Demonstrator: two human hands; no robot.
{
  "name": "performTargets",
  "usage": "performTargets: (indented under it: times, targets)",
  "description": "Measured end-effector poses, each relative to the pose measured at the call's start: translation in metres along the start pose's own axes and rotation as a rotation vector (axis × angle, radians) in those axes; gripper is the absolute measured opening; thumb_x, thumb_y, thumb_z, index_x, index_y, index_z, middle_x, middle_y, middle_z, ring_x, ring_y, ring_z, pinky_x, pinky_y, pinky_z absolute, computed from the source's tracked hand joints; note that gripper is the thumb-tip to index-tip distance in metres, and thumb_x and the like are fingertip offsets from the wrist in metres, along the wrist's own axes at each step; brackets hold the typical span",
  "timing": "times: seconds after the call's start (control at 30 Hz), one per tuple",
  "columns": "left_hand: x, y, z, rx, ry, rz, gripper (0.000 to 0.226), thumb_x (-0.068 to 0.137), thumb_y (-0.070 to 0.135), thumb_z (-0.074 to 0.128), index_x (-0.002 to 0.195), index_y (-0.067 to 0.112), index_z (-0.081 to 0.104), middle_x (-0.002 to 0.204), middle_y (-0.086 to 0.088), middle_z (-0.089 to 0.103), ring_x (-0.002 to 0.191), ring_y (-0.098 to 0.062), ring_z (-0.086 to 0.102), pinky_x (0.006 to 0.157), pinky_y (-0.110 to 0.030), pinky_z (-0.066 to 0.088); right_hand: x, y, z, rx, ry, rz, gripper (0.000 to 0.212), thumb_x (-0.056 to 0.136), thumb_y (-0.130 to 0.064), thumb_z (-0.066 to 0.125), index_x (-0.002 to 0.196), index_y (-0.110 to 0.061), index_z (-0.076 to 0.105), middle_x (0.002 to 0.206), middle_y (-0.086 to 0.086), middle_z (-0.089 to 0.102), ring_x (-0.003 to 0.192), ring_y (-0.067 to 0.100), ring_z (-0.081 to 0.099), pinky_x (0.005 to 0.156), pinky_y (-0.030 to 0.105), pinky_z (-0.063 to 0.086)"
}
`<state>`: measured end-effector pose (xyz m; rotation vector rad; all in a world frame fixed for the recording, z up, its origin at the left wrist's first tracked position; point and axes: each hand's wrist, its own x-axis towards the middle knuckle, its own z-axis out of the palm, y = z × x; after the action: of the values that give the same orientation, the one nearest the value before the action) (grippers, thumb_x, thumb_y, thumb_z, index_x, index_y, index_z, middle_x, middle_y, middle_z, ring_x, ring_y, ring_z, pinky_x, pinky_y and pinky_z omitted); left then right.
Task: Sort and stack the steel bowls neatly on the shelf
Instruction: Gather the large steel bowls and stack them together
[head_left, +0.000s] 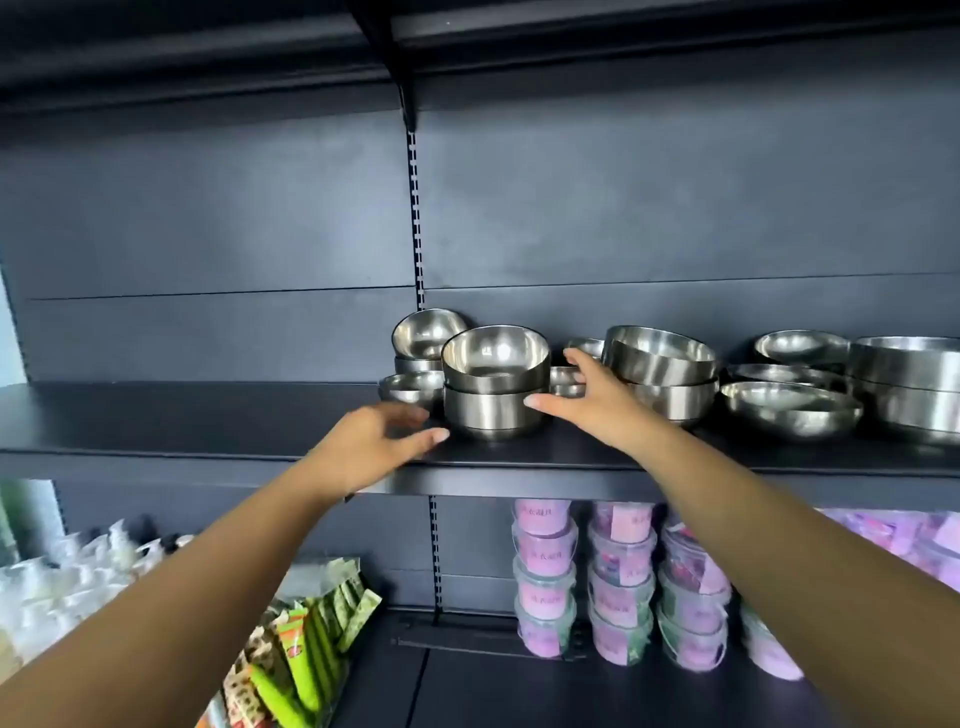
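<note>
hands reaching up to a dark shelf (208, 415) of steel bowls, sorting partly done.

nearest, the left hand (374, 447) is hovering with fingers loose, grasping nothing, just beside a two-bowl stack (496, 384); the right hand (587, 395) is touching that stack's right side, fingers spread, gripping nothing. farther right, tilted bowls (662, 358) and loose shallow bowls (789, 408) are still waiting for sorting.
</note>
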<state>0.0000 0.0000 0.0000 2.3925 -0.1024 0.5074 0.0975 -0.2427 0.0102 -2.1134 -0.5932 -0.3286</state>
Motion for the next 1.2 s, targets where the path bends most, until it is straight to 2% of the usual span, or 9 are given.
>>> performTargets:
  times: [0.17, 0.27, 0.37, 0.53, 0.6, 0.67, 0.83, 1.07, 1.2]
  targets:
    - [0.055, -0.009, 0.007, -0.252, 0.012, 0.041, 0.053, 0.081, 0.039, 0.066, 0.128, 0.020, 0.053, 0.120, 0.011, 0.057, 0.103, 0.000, 0.054, 0.085, -0.007, 0.036, 0.032, 0.004, 0.016, 0.139, -0.031, 0.113, 0.126, 0.042, -0.068, 0.070, 0.146, -0.033, 0.009, 0.152, -0.006, 0.023, 0.138, 0.011, 0.025, 0.113, 0.034, 0.023]
    - [0.076, -0.011, 0.020, -0.340, 0.014, 0.060, 0.045, 0.081, 0.037, 0.068, 0.122, 0.039, 0.049, 0.112, 0.022, 0.054, 0.108, 0.000, 0.048, 0.090, -0.016, 0.033, 0.045, 0.014, 0.020, 0.223, -0.042, 0.074, 0.099, 0.062, -0.048, 0.077, 0.143, -0.034, 0.021, 0.138, -0.021, 0.034, 0.123, -0.009, 0.034, 0.102, 0.017, 0.028]
    - [0.091, -0.010, 0.030, -0.396, 0.000, 0.086, 0.034, 0.081, 0.033, 0.068, 0.100, 0.049, 0.045, 0.099, 0.036, 0.047, 0.109, 0.002, 0.045, 0.084, -0.008, 0.034, 0.053, 0.016, 0.022, 0.274, -0.052, 0.024, 0.050, 0.071, -0.032, 0.076, 0.106, -0.049, 0.045, 0.109, -0.036, 0.046, 0.091, -0.028, 0.047, 0.072, -0.006, 0.035]
    - [0.106, -0.008, 0.035, -0.497, 0.074, 0.039, 0.058, 0.081, 0.041, 0.066, 0.132, 0.023, 0.045, 0.118, 0.011, 0.058, 0.108, -0.005, 0.055, 0.084, -0.008, 0.040, 0.064, 0.010, 0.027, 0.311, 0.030, 0.025, 0.026, 0.072, -0.040, 0.072, 0.090, -0.040, 0.053, 0.096, -0.028, 0.058, 0.084, -0.016, 0.054, 0.066, 0.004, 0.043]
    - [0.110, -0.006, 0.036, -0.498, 0.115, 0.035, 0.052, 0.079, 0.049, 0.065, 0.122, 0.022, 0.054, 0.118, 0.006, 0.059, 0.110, -0.008, 0.056, 0.084, -0.007, 0.043, 0.068, 0.009, 0.030, 0.343, 0.068, 0.048, 0.031, 0.071, -0.048, 0.069, 0.095, -0.035, 0.054, 0.102, -0.020, 0.059, 0.091, -0.008, 0.055, 0.073, 0.013, 0.042]
    - [0.111, -0.006, 0.038, -0.504, 0.100, 0.009, 0.067, 0.066, 0.064, 0.064, 0.120, 0.025, 0.056, 0.129, -0.001, 0.054, 0.121, -0.015, 0.051, 0.104, -0.027, 0.039, 0.068, 0.008, 0.034, 0.347, 0.096, 0.063, 0.050, 0.068, -0.053, 0.068, 0.109, -0.029, 0.053, 0.108, -0.016, 0.058, 0.099, 0.001, 0.055, 0.082, 0.018, 0.040]
    - [0.101, -0.011, 0.053, -0.569, 0.038, 0.014, 0.107, 0.050, 0.075, 0.057, 0.144, 0.032, 0.028, 0.148, 0.003, 0.037, 0.136, -0.013, 0.034, 0.115, -0.040, 0.026, 0.057, 0.016, 0.047, 0.450, 0.071, 0.067, 0.084, 0.055, -0.062, 0.068, 0.128, -0.028, 0.045, 0.119, -0.016, 0.057, 0.109, 0.002, 0.053, 0.089, 0.023, 0.042]
    - [0.105, -0.016, 0.054, -0.539, 0.089, 0.100, 0.091, 0.066, 0.046, 0.063, 0.145, 0.016, 0.028, 0.144, -0.005, 0.043, 0.134, -0.019, 0.038, 0.114, -0.041, 0.028, 0.059, 0.024, 0.051, 0.484, 0.095, 0.040, 0.076, 0.043, -0.063, 0.070, 0.113, -0.039, 0.049, 0.110, -0.022, 0.059, 0.104, -0.007, 0.054, 0.090, 0.019, 0.042]
    - [0.105, -0.016, 0.051, -0.471, 0.115, 0.132, 0.081, 0.068, 0.043, 0.061, 0.140, 0.015, 0.036, 0.137, -0.004, 0.050, 0.129, -0.022, 0.043, 0.112, -0.041, 0.031, 0.061, 0.027, 0.050, 0.478, 0.094, 0.039, 0.063, 0.040, -0.063, 0.070, 0.097, -0.046, 0.049, 0.100, -0.026, 0.060, 0.088, -0.022, 0.054, 0.075, 0.007, 0.041]
